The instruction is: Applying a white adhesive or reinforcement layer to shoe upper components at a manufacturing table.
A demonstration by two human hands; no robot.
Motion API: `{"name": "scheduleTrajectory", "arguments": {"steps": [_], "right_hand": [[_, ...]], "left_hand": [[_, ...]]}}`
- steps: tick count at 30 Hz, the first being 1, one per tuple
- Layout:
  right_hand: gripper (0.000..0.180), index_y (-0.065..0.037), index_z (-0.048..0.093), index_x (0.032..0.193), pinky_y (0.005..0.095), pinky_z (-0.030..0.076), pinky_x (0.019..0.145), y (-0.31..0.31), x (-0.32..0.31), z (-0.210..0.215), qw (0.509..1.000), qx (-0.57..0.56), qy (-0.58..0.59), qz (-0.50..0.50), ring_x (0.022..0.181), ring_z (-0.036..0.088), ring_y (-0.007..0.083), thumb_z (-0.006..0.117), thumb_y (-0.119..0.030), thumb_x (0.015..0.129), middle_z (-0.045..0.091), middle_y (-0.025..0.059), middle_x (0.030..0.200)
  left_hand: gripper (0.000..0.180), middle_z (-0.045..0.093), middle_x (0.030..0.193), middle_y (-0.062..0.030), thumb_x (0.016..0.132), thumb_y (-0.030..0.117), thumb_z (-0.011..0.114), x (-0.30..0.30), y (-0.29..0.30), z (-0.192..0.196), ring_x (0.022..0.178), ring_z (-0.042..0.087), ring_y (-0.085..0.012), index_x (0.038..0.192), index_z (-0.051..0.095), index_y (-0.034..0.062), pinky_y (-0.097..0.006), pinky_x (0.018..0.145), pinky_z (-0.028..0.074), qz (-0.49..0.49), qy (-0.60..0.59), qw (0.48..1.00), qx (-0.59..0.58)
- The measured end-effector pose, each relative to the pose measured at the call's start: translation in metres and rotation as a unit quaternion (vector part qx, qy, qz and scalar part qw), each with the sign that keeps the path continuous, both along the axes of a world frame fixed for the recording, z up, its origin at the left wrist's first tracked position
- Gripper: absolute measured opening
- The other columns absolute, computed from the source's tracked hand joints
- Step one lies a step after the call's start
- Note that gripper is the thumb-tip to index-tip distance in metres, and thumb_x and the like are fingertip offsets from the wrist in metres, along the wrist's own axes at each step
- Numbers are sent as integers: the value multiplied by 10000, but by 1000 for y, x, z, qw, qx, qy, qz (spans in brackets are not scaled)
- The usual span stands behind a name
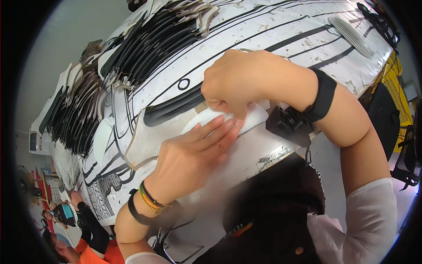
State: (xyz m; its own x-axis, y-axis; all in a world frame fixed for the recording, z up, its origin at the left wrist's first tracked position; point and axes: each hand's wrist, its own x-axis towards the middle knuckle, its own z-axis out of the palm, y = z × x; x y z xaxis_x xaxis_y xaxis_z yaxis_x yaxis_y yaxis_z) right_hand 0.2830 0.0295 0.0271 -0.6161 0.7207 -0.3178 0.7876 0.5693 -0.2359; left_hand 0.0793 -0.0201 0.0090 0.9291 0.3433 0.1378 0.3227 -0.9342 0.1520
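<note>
Currently, my left hand [190, 157] lies nearly flat, fingers extended onto the white piece [256, 116] at mid-frame; my right hand [234, 82] is curled, thumb down, and I cannot tell whether it grips anything. If my left fingers slip, the piece could skew against the beige panel [143, 140].

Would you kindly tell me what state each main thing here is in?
Left hand: outstretched, mostly flat
Right hand: curled inward
Smooth white flat piece: partly covered by hands
Beige flat piece with black curved strip: lying flat, partly covered
Black-and-beige curved pieces: stacked, overlapping
Long white layered stack: fanned
</note>
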Motion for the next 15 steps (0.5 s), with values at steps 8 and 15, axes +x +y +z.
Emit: {"name": "scheduleTrajectory", "arguments": {"steps": [8, 15], "right_hand": [[282, -84, 640, 613, 337, 452, 503, 17, 3, -3, 991, -119, 35, 43, 539, 614, 187, 836, -274, 540, 611, 37, 563], [360, -106, 656, 680, 351, 369, 491, 10, 17, -7, 990, -107, 81, 46, 569, 572, 174, 823, -415, 605, 611, 7, 583]], "left_hand": [[486, 623, 1263, -71, 810, 97, 644, 1, -10, 2, 1205, 579, -229, 1292, 590, 89, -316, 834, 549, 12, 22, 999, 38], [531, 603, 1288, -100, 801, 63, 664, -11, -13, -18, 1224, 561, -233, 1320, 551, 70, -328, 907, 533, 11, -57, 998, 11]]}}
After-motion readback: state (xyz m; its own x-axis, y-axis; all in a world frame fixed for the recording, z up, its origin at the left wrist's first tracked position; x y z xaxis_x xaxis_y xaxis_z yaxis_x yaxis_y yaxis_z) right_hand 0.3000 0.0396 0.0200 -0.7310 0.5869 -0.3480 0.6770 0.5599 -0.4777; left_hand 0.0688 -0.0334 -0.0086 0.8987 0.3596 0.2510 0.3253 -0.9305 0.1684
